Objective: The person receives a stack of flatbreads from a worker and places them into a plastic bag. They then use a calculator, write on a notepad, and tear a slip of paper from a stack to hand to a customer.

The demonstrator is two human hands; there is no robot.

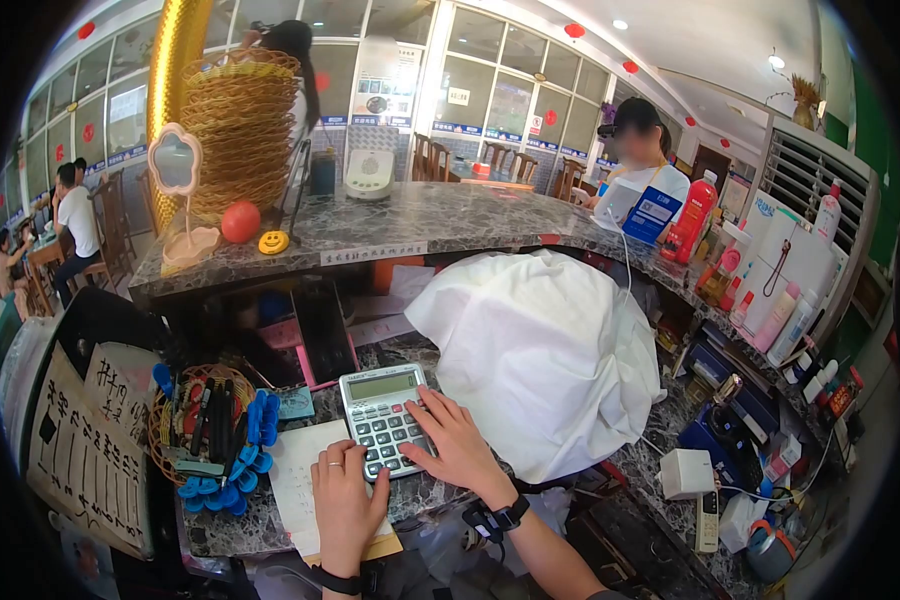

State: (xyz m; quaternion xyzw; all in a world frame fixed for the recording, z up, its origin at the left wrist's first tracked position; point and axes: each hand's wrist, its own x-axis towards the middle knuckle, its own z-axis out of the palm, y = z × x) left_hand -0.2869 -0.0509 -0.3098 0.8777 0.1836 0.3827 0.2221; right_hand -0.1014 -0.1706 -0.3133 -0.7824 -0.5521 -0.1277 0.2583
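A silver calculator [385,385] with dark keys lies on the marble desk. My right hand [454,440] rests over its right side, fingers spread across the keys and the thumb near the lower keys. At its lower left, my left hand [348,500] has its fingers apart on a sheet of paper [295,485], with the thumb beside the calculator's edge. A ring and dark wristband show on the left, and a black band on the right wrist. Neither hand holds anything. Just right of the calculator is an object draped in white cloth [540,360], its shape hidden.
A basket of pens [205,415] with blue clips stands at the left, near a handwritten board [95,440]. Behind, a raised marble counter [370,225] carries stacked wicker baskets [235,130] and a red bottle [692,215]. People are beyond it. A remote [708,520] lies right.
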